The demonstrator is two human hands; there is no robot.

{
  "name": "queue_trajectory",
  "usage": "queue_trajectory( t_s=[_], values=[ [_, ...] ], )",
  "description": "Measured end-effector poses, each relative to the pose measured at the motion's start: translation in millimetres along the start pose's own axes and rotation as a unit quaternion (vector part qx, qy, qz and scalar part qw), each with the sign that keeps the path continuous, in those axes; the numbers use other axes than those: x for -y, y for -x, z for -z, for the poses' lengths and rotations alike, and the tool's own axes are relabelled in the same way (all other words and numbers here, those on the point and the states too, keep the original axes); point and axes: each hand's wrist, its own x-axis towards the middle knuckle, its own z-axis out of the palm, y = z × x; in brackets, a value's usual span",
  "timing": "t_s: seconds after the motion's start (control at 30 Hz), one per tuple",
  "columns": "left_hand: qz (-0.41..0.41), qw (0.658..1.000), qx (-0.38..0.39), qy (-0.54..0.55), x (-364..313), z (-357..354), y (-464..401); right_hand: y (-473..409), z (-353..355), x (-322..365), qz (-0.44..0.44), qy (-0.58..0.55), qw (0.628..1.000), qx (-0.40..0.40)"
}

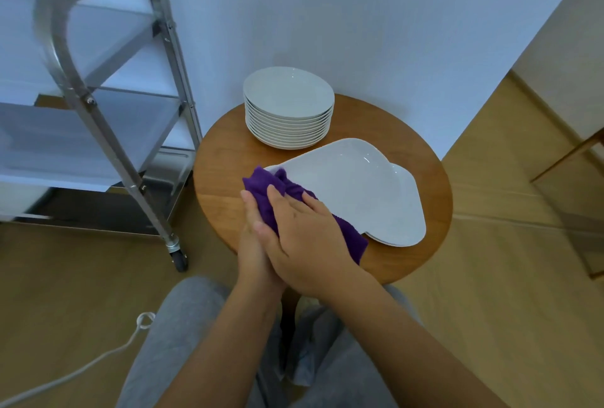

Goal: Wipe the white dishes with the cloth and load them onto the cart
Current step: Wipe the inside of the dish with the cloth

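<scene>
1. A seated person works a purple cloth [274, 192] across a large white platter [359, 185] that lies on a round wooden table [222, 159], toward the table's front edge.
2. The right hand [304, 237] lies over the cloth, its fingers curled onto the fabric and pressing it down at the platter's near left end.
3. The left hand [253, 244] sits just beside and partly under the right; it appears to grip the cloth's left side, though the right hand covers most of it.
4. A stack of white plates [289, 107] stands at the table's back edge, close to the wall, just behind the platter and untouched by either hand.
5. The steel cart [108, 87] waits to the left of the table. Its shelves are blurred, and no dish can be made out on them.
6. Judged from this, the job looks to be at an early stage: one platter is being wiped, a second platter seems to lie beneath it, the whole stack is left, and loading has not visibly started.
</scene>
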Motion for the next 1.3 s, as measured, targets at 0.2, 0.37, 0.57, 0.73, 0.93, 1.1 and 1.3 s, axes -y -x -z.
queue_trajectory(
  t_s=[0.2,0.37,0.57,0.73,0.93,1.1,1.3],
  values=[
    [0.308,0.945,0.066,0.084,-7,29,-45,22,21,-19,0.08,0.069,0.994,-0.007],
    [0.239,0.958,0.149,0.054,-21,42,-52,46,28,-56,0.119,0.05,0.99,-0.061],
    [0.153,0.96,0.217,-0.085,-33,56,-57,48,46,-94,-0.15,-0.013,0.986,-0.071],
    [0.106,0.946,0.262,-0.16,-39,48,-42,14,70,-61,-0.216,-0.304,0.886,-0.276],
    [0.06,0.919,0.365,-0.138,-43,58,-40,-17,79,-43,-0.066,-0.179,0.959,0.208],
    [0.024,0.894,0.416,-0.162,-43,73,-50,-32,96,-52,-0.074,-0.236,0.927,0.283],
    [-0.002,0.935,0.342,-0.098,-52,75,-53,-27,106,-72,-0.147,-0.329,0.894,0.265]
  ],
)
